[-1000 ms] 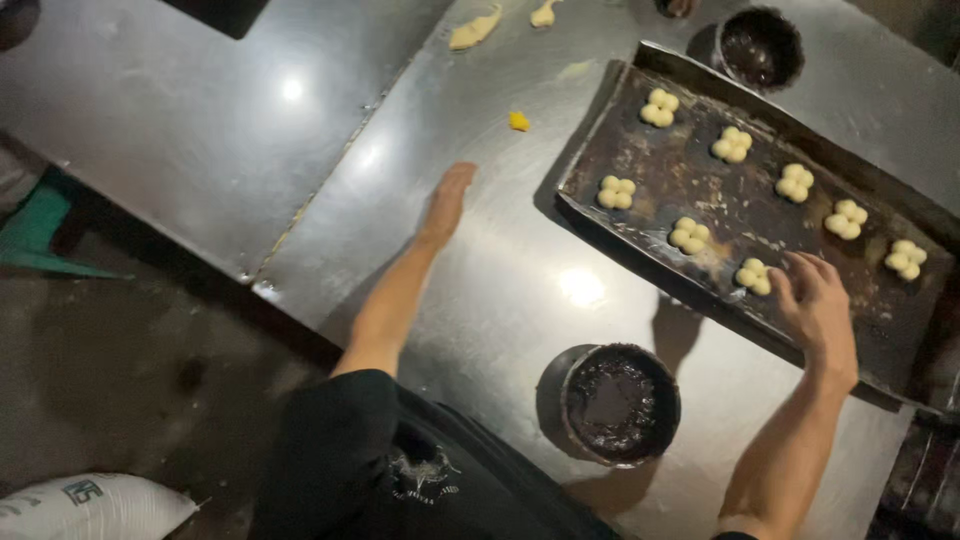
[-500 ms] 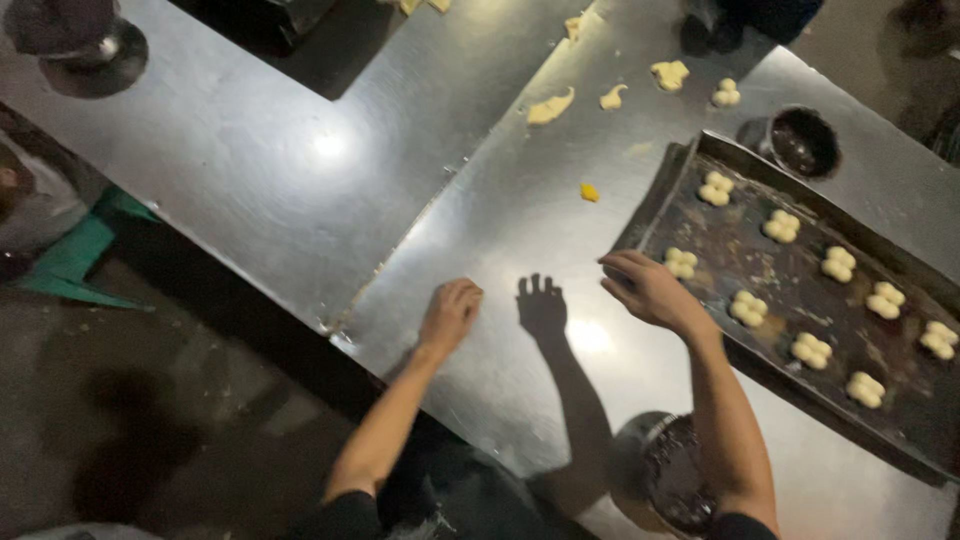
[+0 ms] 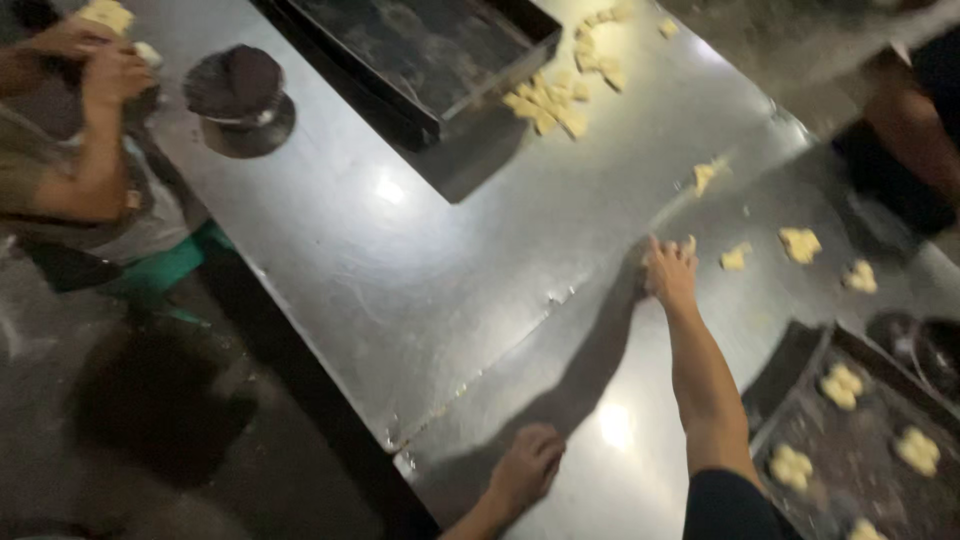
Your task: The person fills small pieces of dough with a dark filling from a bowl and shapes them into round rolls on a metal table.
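Note:
My right hand (image 3: 671,272) is stretched far out over the steel table (image 3: 400,290), fingers spread, its tips beside a small pale dough piece (image 3: 690,243); it holds nothing that I can see. More dough pieces (image 3: 735,258) (image 3: 800,243) lie just to its right. My left hand (image 3: 528,466) rests flat on the table near the front edge, empty. At the lower right a dark baking tray (image 3: 800,355) carries several shaped dough pieces (image 3: 843,384).
A second dark tray (image 3: 440,110) sits at the far side with a heap of dough bits (image 3: 550,105) beside it. A dark bowl (image 3: 240,85) stands far left. Another person's hands (image 3: 105,60) work at the upper left; someone else's arm (image 3: 905,120) is at the upper right.
My right hand left the baking tray and reached far forward to the loose dough pieces. My left hand stayed on the table. The view swung left and up.

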